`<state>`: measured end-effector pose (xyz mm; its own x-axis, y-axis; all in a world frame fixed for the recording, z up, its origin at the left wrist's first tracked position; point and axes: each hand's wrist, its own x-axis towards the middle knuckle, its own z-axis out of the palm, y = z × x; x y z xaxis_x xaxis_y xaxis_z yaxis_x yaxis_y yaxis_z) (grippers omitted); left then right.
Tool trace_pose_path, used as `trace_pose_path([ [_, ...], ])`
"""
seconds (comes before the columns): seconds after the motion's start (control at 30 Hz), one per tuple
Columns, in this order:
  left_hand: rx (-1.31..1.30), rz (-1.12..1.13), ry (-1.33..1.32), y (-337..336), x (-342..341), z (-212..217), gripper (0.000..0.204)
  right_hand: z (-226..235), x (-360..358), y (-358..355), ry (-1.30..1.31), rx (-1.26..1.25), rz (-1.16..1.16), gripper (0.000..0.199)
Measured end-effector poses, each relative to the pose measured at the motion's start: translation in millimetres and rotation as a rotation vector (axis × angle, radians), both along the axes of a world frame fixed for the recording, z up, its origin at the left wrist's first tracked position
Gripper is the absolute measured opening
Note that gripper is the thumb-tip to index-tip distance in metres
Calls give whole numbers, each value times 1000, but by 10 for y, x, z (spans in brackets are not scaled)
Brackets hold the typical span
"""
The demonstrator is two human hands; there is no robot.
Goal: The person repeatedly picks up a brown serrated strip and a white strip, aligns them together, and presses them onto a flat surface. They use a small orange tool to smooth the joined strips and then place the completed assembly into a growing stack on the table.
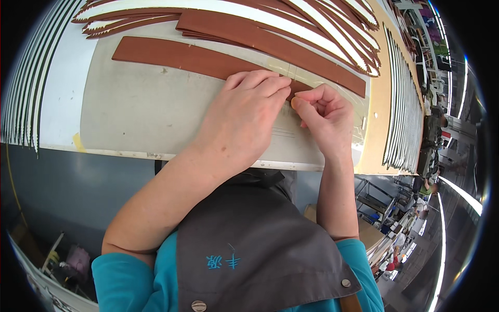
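Note:
A long brown leather-like strip (pixel 171 56) lies on a grey work board (pixel 135 104). My left hand (pixel 241 112) rests on the strip's right part, palm down, its fingers lying over it side by side. Just to the right, my right hand (pixel 327 112) is closed in a pinch, thumb against forefinger, at the strip's near edge. What sits between those fingertips, if anything, is too small to make out. The strip's right end is partly covered by both hands. Beyond it lies a stack of similar brown strips (pixel 270 39).
Brown-and-white strips with jagged ends (pixel 332 31) are piled at the far side. Rows of thin dark-edged strips lie at the left (pixel 31 78) and right (pixel 403 104) of the table. Its near edge (pixel 130 153) runs before my apron (pixel 249 229). Shelving (pixel 377 200) stands right.

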<state>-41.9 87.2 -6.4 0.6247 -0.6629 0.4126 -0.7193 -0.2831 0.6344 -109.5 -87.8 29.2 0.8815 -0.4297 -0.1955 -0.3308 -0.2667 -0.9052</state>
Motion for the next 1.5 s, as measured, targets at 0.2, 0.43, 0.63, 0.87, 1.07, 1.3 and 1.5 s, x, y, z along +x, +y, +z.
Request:
trace_pose_path([
  [0.2, 27, 3, -7, -7, 3, 7, 34, -37, 5, 18, -17, -33, -8, 6],
  [0.43, 34, 5, -11, -13, 1, 12, 33, -21, 24, 7, 11, -103, 44, 4],
  [0.63, 33, -2, 4, -12, 7, 18, 31, 20, 46, 18, 41, -62, 21, 3],
  [0.87, 19, 5, 30, -9, 3, -12, 30, 165, -112, -265, -1, -8, -4, 5],
  [1.07, 13, -35, 11, 1, 10, 5, 32, 99, -977, -1406, -6, -332, -332, 18],
  [1.3, -93, -25, 36, 38, 15, 9, 33, 27, -909, -1231, -49, -632, -139, 25],
  [1.5, 264, 360, -204, 915, 652, 381, 36, 117, -233, -671, -208, -864, 238, 32],
])
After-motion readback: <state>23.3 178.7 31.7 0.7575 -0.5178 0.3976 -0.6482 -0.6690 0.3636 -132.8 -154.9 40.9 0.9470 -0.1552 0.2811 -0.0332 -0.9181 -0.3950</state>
